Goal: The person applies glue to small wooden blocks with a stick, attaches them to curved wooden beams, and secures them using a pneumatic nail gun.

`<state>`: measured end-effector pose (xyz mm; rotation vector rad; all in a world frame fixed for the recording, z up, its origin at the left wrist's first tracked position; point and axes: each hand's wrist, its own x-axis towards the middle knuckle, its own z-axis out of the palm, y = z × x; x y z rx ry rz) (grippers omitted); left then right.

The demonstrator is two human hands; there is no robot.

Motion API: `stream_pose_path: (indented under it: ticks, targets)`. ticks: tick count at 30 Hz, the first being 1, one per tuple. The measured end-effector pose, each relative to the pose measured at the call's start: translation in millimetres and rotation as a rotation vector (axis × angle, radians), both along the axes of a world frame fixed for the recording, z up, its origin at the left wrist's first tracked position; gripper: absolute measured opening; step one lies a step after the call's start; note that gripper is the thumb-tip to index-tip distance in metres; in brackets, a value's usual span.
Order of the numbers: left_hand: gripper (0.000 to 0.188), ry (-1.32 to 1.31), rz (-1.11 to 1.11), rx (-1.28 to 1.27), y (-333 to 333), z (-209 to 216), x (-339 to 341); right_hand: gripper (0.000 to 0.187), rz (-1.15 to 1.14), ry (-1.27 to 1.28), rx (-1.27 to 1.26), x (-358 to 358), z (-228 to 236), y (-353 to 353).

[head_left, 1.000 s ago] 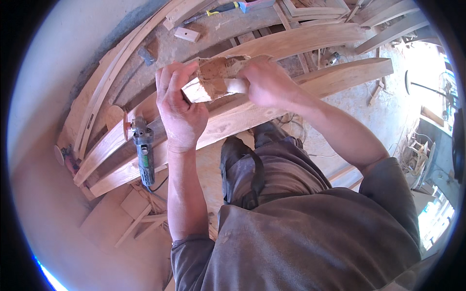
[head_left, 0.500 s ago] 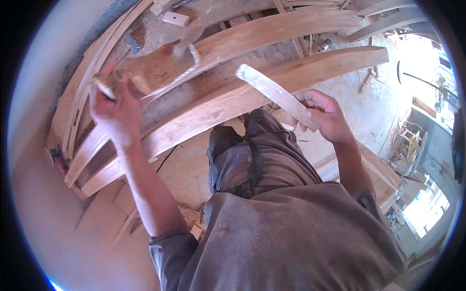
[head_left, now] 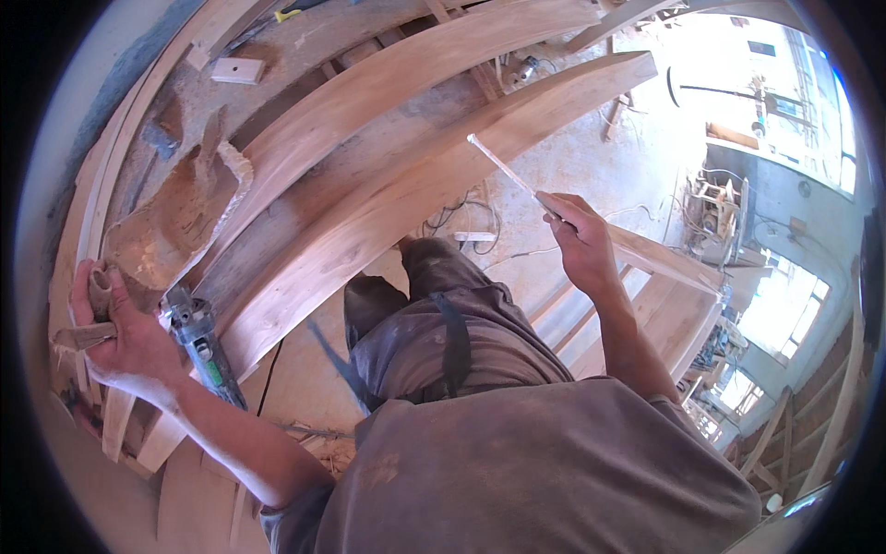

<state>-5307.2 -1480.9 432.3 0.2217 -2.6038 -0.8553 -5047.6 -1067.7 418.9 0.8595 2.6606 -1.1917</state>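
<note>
One thin pale strip (head_left: 503, 164) juts from the right hand (head_left: 585, 247).

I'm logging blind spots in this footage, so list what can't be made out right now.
- Pale strip, head view: its gripped end is covered by the right hand; its broad face is turned edge-on.
- Hollow brown piece, head view: its held edge is partly covered by the left hand; its own walls hide the underside.
- Yellow-handled tool, head view: cut off by the top edge.
</note>
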Motion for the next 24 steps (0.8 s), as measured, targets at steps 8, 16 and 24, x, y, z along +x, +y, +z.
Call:
stream_pose_path:
  ticks: [8, 16, 24]
  targets:
    - [0.024, 0.081, -0.068, -0.032, -11, -13, -10, 0.047, 0.193, 0.078, 0.442, -12, -19, -34]
    - [0.023, 0.015, 0.014, 0.097, -5, -12, -8, 0.048, 0.386, 0.009, 0.559, -19, -9, -32]
    - [0.022, 0.136, -0.092, -0.172, -18, -15, -14, 0.047, 0.265, -0.074, 0.617, -27, -1, 34]
